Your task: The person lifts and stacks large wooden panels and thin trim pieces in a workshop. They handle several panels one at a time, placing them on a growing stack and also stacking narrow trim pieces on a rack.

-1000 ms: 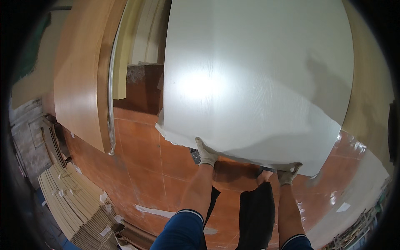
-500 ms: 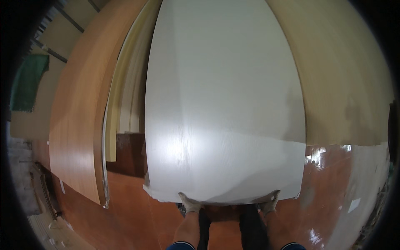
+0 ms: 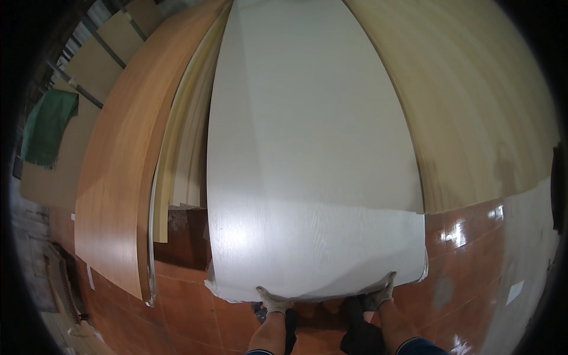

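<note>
A large white wood-grained panel (image 3: pixel 313 171) fills the middle of the view, its near edge just in front of my legs. Torn, crumpled wrapping (image 3: pixel 214 289) shows at its near left corner. My left hand (image 3: pixel 273 302), in a pale work glove, grips that near edge with the thumb on top. Farther right along the same edge, my right hand (image 3: pixel 383 293), gloved too, holds it the same way. The fingers of both hands are hidden under the panel.
An orange-brown wood panel (image 3: pixel 115 201) and several pale boards (image 3: pixel 177 154) stand to the left. Light-wood sheets (image 3: pixel 473 118) lie on the right. A green cloth (image 3: pixel 50 127) hangs at far left. Red-brown tiled floor (image 3: pixel 183 307) shows below, with a white scrap (image 3: pixel 515 291) at right.
My view has shifted and turned slightly, so the panels appear a little lower and tilted. Both hands keep their grip on the white panel's near edge.
</note>
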`<state>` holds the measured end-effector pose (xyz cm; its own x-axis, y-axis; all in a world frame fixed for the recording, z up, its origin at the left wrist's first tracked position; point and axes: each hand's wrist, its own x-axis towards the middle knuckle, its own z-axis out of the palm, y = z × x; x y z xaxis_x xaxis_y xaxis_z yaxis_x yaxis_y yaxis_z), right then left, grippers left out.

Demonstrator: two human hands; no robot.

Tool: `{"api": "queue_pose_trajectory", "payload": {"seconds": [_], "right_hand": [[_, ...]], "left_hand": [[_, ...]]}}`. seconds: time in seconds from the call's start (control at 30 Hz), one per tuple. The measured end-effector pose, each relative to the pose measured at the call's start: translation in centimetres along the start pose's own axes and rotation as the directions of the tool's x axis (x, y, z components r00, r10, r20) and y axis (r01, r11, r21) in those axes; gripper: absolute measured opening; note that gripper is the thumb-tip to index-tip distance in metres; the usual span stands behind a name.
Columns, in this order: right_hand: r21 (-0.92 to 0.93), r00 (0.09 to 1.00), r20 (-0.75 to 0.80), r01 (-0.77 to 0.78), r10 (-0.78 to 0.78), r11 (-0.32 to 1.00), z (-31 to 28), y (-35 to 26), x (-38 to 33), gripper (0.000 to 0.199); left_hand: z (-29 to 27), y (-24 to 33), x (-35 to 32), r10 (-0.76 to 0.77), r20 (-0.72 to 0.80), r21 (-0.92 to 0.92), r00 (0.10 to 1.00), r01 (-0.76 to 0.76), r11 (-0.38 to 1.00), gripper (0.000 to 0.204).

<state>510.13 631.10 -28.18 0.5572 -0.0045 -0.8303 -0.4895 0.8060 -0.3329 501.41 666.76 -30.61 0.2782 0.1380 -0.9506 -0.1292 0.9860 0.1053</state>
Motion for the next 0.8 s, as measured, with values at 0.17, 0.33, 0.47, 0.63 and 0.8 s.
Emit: {"api": "queue_pose_trajectory", "payload": {"seconds": [0.17, 0.33, 0.47, 0.63, 0.8], "right_hand": [[0.064, 0.988, -0.097, -0.111, 0.117, 0.992, -2.1, -0.2, 2.1, 0.097], [-0.596, 0.940, -0.335, -0.260, 0.058, 0.760, -4.4, -2.4, 0.2, 0.079], [-0.847, 0.894, -0.427, -0.343, -0.134, 0.406, -3.3, -4.7, -3.9, 0.064], [-0.828, 0.950, -0.306, -0.233, -0.064, 0.510, -1.8, -4.0, -3.4, 0.042], [-0.992, 0.991, -0.048, -0.032, -0.127, 0.126, -2.3, -1.0, -0.8, 0.041]], "left_hand": [[-0.6, -0.2, 0.2, 0.036, 0.004, 0.030, 0.999, -0.036, 0.999, 0.093], [-1.4, 1.3, 0.6, -0.109, -0.161, 0.146, 0.981, 0.132, 0.980, 0.083], [-2.9, 2.5, 0.9, -0.021, -0.186, 0.180, 0.982, 0.055, 0.982, 0.082], [-3.5, 2.8, 0.1, -0.060, -0.315, 0.063, 0.947, 0.083, 0.995, 0.069], [-2.6, 3.8, -3.0, 0.026, -0.317, 0.220, 0.948, 0.047, 0.974, 0.046]]}}
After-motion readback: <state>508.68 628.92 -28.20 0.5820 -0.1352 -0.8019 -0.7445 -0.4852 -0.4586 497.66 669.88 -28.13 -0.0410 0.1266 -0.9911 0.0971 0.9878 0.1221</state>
